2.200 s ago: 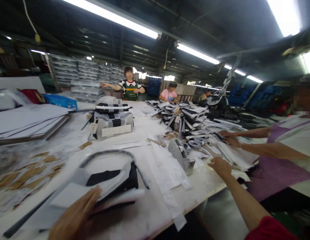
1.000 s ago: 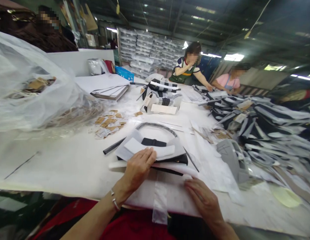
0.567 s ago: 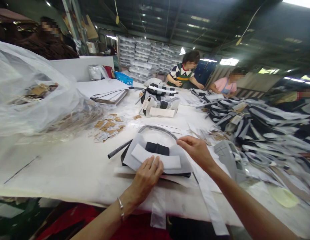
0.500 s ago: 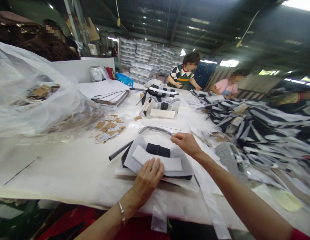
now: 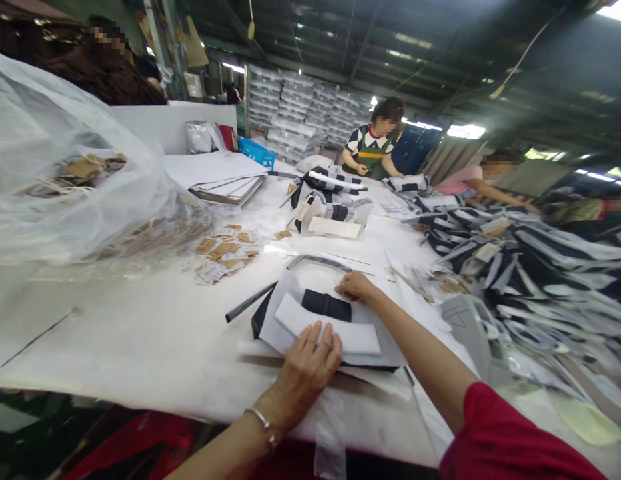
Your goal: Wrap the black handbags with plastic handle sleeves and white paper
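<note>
A dark handbag (image 5: 261,318) lies on the table in front of me, partly covered by a white sheet (image 5: 283,327). Across the sheet runs a strip of white foam (image 5: 360,338), and my left hand (image 5: 313,360) lies flat on it, fingers stretched out. Above the strip shows a black strap piece (image 5: 326,305). My right hand (image 5: 357,287) is closed at the sheet's upper right, beside that piece; what its fingers pinch, if anything, is hidden. The wrapped handle (image 5: 317,260) arches behind, and a grey wrapped strap (image 5: 250,303) sticks out left.
Loose brown and white tags (image 5: 223,257) lie left, near a large clear plastic bag (image 5: 85,200). More wrapped bags (image 5: 335,213) stand farther back, beside stacked white sheets (image 5: 220,173). Black and white wrapped pieces (image 5: 525,260) pile up right. Co-workers (image 5: 373,147) stand across the table.
My right hand has moved down and left, from beside the handle's end toward the black strap piece. My left hand stays on the foam strip. A co-worker at right now reaches out an arm.
</note>
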Demonstrator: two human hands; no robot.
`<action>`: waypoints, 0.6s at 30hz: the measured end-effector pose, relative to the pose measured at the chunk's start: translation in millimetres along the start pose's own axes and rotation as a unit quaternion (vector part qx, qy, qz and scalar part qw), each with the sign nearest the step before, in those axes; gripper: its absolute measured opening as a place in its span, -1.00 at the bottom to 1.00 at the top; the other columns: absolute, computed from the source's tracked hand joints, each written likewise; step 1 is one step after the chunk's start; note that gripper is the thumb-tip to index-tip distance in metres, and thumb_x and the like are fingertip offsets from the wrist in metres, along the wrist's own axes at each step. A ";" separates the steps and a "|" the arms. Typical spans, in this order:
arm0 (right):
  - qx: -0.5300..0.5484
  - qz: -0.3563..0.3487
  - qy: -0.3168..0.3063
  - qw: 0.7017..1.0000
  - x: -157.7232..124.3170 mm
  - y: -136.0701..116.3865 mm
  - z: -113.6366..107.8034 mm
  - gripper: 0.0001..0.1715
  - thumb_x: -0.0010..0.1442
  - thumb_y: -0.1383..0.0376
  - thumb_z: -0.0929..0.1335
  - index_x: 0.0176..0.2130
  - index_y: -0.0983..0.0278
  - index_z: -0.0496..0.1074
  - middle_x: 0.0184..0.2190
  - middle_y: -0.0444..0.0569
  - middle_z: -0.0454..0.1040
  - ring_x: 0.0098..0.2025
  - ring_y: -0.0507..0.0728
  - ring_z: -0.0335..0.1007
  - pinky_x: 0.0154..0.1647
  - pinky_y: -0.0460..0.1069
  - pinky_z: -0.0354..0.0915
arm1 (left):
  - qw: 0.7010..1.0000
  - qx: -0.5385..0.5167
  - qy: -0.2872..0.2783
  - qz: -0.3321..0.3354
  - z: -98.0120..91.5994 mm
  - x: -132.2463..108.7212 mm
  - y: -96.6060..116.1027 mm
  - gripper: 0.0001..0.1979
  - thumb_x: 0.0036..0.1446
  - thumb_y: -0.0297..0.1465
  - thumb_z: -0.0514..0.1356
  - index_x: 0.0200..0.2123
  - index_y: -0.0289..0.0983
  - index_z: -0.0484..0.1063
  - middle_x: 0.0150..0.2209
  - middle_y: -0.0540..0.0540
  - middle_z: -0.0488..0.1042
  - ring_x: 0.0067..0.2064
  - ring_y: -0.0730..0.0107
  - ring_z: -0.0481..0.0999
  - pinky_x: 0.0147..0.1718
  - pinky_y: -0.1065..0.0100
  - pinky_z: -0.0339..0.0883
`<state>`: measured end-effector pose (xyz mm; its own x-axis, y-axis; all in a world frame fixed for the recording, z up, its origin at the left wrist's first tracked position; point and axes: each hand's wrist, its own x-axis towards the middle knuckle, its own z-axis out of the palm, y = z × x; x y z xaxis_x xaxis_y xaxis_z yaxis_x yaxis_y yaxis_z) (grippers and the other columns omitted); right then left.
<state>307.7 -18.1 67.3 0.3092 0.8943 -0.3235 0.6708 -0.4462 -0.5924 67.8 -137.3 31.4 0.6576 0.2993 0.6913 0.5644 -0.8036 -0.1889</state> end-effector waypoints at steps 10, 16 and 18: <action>0.354 -0.080 0.032 0.931 -66.8 -9.4 -20.4 -0.56 -0.13 0.22 0.48 -0.28 0.21 0.25 -0.33 -0.12 0.53 -0.28 0.08 0.55 -0.14 -0.01 0.45 | 0.999 0.000 -0.042 0.009 -4.2 -0.6 -2.5 -0.58 0.33 -0.47 0.01 0.23 -0.26 0.22 0.11 -0.27 0.46 0.12 0.12 0.48 0.08 0.12 0.37; 0.342 -0.136 0.043 0.929 -128.5 -17.6 -17.0 -0.20 -0.09 0.23 0.52 0.12 0.25 0.28 -0.34 -0.09 0.59 -0.27 0.12 0.56 -0.05 0.05 0.42 | 0.998 0.001 -0.053 0.016 -7.9 0.8 -3.3 -0.61 0.32 -0.48 0.03 0.20 -0.27 0.25 0.12 -0.27 0.45 0.12 0.11 0.47 0.07 0.13 0.39; 0.250 -0.169 0.053 0.952 -151.4 -13.1 -10.7 -0.34 0.01 0.21 0.48 0.09 0.27 0.35 -0.34 -0.06 0.61 -0.25 0.15 0.57 -0.05 0.06 0.43 | 0.998 0.001 -0.059 0.021 -7.7 0.3 -3.8 -0.61 0.32 -0.48 0.03 0.20 -0.28 0.26 0.13 -0.28 0.44 0.13 0.10 0.47 0.08 0.12 0.38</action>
<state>259.3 -147.4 131.9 0.2167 0.9762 0.0074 0.3482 -0.0702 -0.9348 62.0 -138.1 37.8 0.7345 0.3235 0.5965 0.5360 -0.8157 -0.2177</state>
